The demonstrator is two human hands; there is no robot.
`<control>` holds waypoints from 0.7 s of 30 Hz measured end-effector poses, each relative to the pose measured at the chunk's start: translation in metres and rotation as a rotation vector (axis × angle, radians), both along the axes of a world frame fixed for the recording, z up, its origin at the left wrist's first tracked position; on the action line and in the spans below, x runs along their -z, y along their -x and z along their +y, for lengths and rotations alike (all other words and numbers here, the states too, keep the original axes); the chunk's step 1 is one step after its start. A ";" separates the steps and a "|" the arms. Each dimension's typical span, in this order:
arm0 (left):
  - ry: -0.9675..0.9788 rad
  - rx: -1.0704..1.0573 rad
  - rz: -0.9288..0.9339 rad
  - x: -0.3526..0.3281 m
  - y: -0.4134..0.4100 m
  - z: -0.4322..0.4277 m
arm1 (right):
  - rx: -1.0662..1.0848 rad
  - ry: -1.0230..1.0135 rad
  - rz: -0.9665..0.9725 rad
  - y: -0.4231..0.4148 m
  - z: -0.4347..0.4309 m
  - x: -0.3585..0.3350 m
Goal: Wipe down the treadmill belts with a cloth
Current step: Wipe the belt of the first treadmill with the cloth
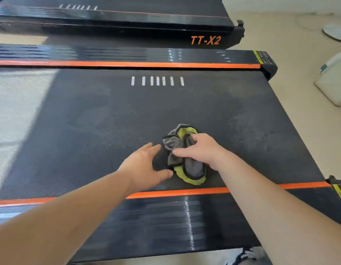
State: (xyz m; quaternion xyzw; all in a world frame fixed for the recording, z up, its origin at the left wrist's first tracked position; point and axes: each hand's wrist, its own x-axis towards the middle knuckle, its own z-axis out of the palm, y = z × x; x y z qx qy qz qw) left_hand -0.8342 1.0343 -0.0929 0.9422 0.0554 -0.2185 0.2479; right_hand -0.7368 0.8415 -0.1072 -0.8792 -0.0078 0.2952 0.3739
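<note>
So the cloth [191, 169] was sitting bunched up on the near treadmill's belt [108, 121], over toward the right-hand half and closer to the near edge than the far one. It was grey on one side, yellow-green on the other, with black trim round the border. Pretty crumpled, with the yellow showing at the top and bottom of the wad.

The right hand [201, 150] was on top of it, fingers curled into the fabric and thumb pressed onto a grey fold, so it had a proper grab on the thing. The left hand [144, 165] was just beside the cloth on its left, low over the belt with fingers loose and spread and nothing in it. Its thumb tip came right up near the yellow edge, but I honestly couldn't tell if it was touching.

The belt looked dull and dusty, with blotchy marks here and there and a bright patch of glare at the left. A row of short white dashes [157, 81] ran along near the far edge. An orange stripe [127, 64] bordered the belt on the far side, with another along the near side, and a ribbed black side rail [166, 217] lay below both forearms.

Behind it sat a second treadmill [127, 22] with "TT-X2" [205, 40] in orange on its end. A white container [334, 83] stood on the floor off to the right.
</note>
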 end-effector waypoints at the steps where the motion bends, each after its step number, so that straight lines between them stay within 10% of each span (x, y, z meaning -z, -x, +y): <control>1: 0.037 0.027 -0.030 -0.001 -0.003 -0.014 | 0.029 -0.182 0.136 -0.009 -0.002 -0.007; 5: -0.036 -0.011 -0.034 0.012 -0.030 -0.047 | 0.056 -0.476 0.357 -0.047 -0.017 -0.020; 13: -0.257 0.151 -0.169 0.023 -0.127 -0.036 | 0.074 0.038 -0.385 -0.107 -0.031 0.025; 21: -0.258 -0.099 -0.047 0.038 -0.099 -0.089 | -0.276 0.393 -0.293 -0.106 -0.070 0.026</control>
